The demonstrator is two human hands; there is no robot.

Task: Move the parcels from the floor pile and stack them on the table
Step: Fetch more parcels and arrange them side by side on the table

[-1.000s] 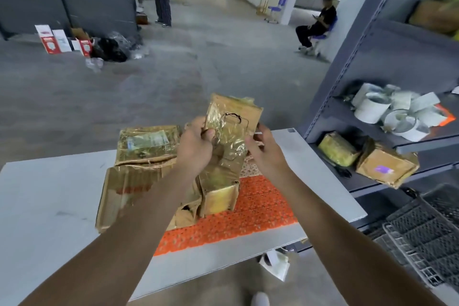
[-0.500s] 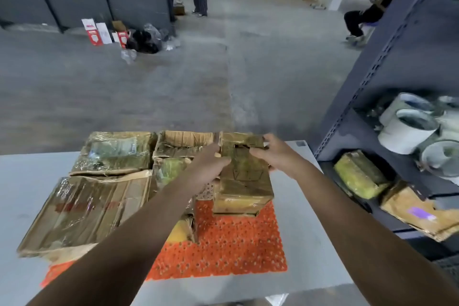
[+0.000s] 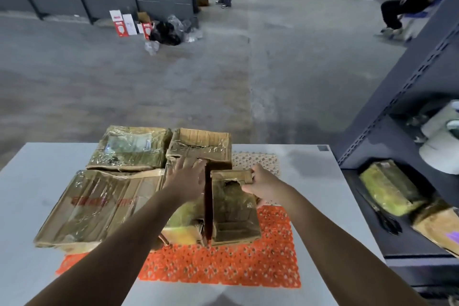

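Observation:
Several brown tape-wrapped parcels lie on the white table [image 3: 37, 169], partly over an orange mat [image 3: 223, 268]. A narrow torn parcel [image 3: 233, 208] lies flat at the group's right side, and my right hand [image 3: 260, 186] grips its far right corner. My left hand [image 3: 186, 179] is spread open, palm down, above a parcel in the middle of the group, which my forearm hides. A large flat parcel [image 3: 99, 206] lies at the left. Behind it are a labelled parcel [image 3: 129, 149] and a box-shaped parcel [image 3: 201, 146].
A dark metal shelf [image 3: 402, 131] stands at the right, holding more parcels [image 3: 390, 189] and white tape rolls [image 3: 442, 154]. Boxes and black bags [image 3: 161, 30] lie on the concrete floor beyond. One person stands far back; another sits at the far right.
The narrow parcel, held upright in both hands a second ago, now lies flat on the table. My left hand has let go of it and opened; my right hand still holds it.

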